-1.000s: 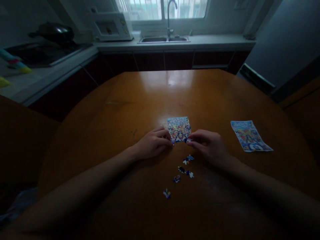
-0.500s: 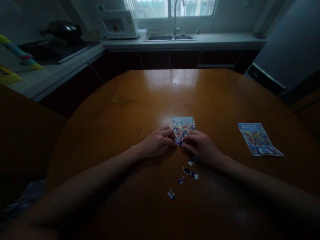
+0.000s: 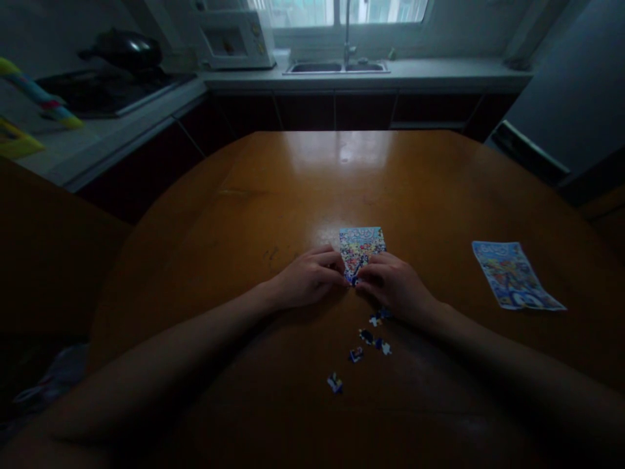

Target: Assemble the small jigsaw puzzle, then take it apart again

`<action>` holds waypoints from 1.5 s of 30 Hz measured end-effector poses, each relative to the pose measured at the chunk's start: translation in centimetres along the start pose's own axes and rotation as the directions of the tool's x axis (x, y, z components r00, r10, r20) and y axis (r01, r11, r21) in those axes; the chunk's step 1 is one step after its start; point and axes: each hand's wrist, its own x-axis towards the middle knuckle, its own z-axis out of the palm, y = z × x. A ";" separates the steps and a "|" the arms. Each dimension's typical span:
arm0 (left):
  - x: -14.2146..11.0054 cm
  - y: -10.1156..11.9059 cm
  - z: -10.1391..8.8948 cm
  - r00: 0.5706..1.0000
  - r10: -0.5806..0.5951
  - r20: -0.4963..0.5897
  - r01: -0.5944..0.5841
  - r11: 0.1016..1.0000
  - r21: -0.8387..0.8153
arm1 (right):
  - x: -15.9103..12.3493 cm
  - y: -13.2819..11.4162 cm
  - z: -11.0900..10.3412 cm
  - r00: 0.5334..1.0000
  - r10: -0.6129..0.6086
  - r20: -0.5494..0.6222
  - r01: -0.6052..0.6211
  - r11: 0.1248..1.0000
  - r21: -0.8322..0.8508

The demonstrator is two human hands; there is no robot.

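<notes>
A small, partly assembled colourful jigsaw puzzle (image 3: 362, 242) lies on the wooden table (image 3: 293, 195). My left hand (image 3: 307, 280) and my right hand (image 3: 393, 283) meet at its near edge. Both hands have curled fingers, with fingertips pinched around a small dark puzzle piece (image 3: 352, 281) that they press against the puzzle's lower edge. Several loose puzzle pieces (image 3: 374, 335) lie scattered just below my right hand, one more (image 3: 334, 383) nearer to me.
A printed colourful sheet (image 3: 515, 275) lies flat to the right on the table. Beyond the table runs a kitchen counter with a sink (image 3: 336, 67), a microwave (image 3: 234, 40) and a dark pan (image 3: 124, 49) on a hob.
My right hand slid left along the puzzle's near edge until its fingertips met my left hand's. The view shifted slightly; the loose pieces stayed put.
</notes>
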 end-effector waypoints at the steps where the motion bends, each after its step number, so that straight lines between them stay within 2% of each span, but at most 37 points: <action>1: 0.0 0.1 0.0 1.000 -0.002 0.004 0.002 1.000 0.006 | 0.0 0.0 0.0 1.000 0.003 0.004 -0.003 1.000 -0.005; 14: 0.0 0.2 0.1 0.999 0.003 0.038 -0.006 0.997 0.082 | 0.0 0.2 0.0 1.000 0.024 -0.011 -0.023 0.999 0.034; 23: 0.2 0.3 -0.2 0.998 -0.004 0.058 -0.001 0.997 0.074 | -0.8 0.7 -0.6 0.992 -0.021 -0.128 0.027 0.998 0.053; 28: 0.1 0.5 -0.1 0.997 -0.034 0.070 0.027 0.995 0.094 | -1.0 0.7 -0.5 0.987 -0.077 -0.138 0.084 0.996 0.040; 30: 0.1 0.6 -0.1 0.998 -0.043 0.049 0.037 0.993 0.108 | -1.0 0.6 -0.4 0.985 -0.084 -0.150 0.091 0.995 0.041; 34: 0.1 0.8 -0.2 0.982 -0.114 -0.149 0.136 0.980 0.147 | -1.0 0.7 -0.2 0.982 -0.054 -0.180 0.062 0.997 0.037; 36: 0.2 0.7 -0.3 0.974 -0.123 -0.192 0.155 0.974 0.165 | -1.0 0.7 -0.2 0.980 -0.051 -0.195 0.059 0.998 0.034; 40: 0.1 0.5 -0.2 0.988 -0.064 -0.140 0.088 0.980 0.176 | -1.0 0.8 -0.1 0.974 -0.088 -0.208 0.095 0.995 0.022; 45: -0.1 0.4 0.1 0.995 -0.029 -0.090 0.046 0.980 0.195 | -1.0 0.8 0.1 0.979 -0.132 -0.155 0.135 0.991 0.010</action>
